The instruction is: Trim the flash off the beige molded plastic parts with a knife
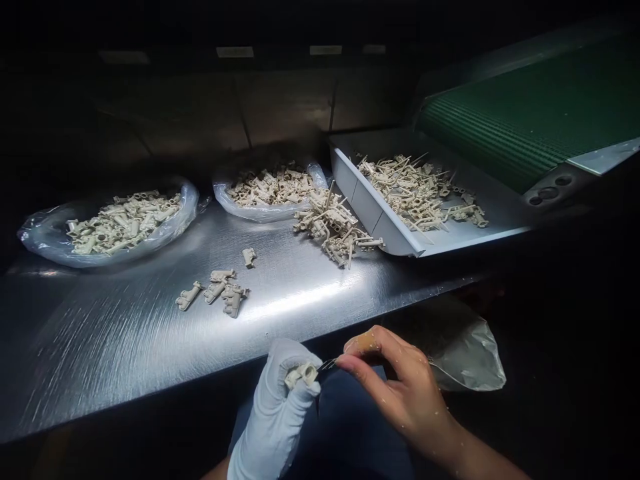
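My left hand (280, 407), in a white glove, is closed around a small beige plastic part (301, 376) with a round opening facing right. My bare right hand (400, 383) pinches a thin, pointed metal tool (327, 364) between thumb and index finger. Its tip is at or very near the part's edge; whether they touch I cannot tell. A tan bandage wraps the right index finger, and pale specks dot the skin. Beyond my left hand, several beige plastic parts (216, 289) lie in a loose group on the metal table (150, 333).
Two clear plastic bags (187, 207) (260, 213) of beige parts stand along the back. A heap of parts with sprues (333, 227) leans by a grey tray (380, 203) holding more. A green conveyor belt (540, 107) ends above the tray. A plastic bag (470, 353) hangs below the edge.
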A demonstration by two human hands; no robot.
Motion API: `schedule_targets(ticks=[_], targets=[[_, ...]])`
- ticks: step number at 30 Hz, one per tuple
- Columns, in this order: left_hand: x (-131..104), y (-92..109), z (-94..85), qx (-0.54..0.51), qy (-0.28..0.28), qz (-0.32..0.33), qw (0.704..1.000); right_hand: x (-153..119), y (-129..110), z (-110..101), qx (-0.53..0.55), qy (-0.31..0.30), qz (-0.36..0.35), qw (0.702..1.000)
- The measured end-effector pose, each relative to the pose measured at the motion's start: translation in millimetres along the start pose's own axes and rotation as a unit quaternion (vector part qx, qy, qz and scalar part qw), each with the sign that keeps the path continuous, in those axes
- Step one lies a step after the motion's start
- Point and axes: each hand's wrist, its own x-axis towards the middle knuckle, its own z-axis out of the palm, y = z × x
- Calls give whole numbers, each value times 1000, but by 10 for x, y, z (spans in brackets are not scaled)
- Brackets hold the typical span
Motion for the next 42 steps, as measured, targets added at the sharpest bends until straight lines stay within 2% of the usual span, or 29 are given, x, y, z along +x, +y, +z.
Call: schedule_targets(ticks=[5, 10, 14, 17, 20, 25, 29, 33, 36, 40, 42], targets=[[36, 49, -4, -46, -19, -27, 998, -30, 26, 45, 3, 36, -8, 999], [24, 43, -25, -24, -34, -14, 999, -55, 39, 67, -3, 34, -21, 999], [29, 22, -85, -18, -55, -9, 998, -67, 39, 77, -41, 47, -61, 996], [46, 25, -147, -18, -101, -17, 995, -46, 32, 55, -61, 29, -98, 993], [51, 37, -192, -18, -122, -31, 992, -12, 25, 11, -58, -1, -111, 992], [31, 20, -193, -30, -135, -57, 989, 10, 31, -49, -22, -54, -70, 996], [28, -11, -178, -44, -145, -56, 987, -23, 49, -62, 29, -74, -23, 997], [49, -5, -170, -53, -158, -72, 983, -53, 61, -58, 104, -105, 58, 987], [58, 0, -151, -64, -130, -70, 987, -61, 86, -38, 121, -124, 100, 980], [46, 3, -102, -54, -66, -73, 994, -83, 134, 23, 55, -62, 22, 996], [39, 10, -78, -47, -62, -66, 995, -98, 142, 63, 40, -62, -20, 997]])
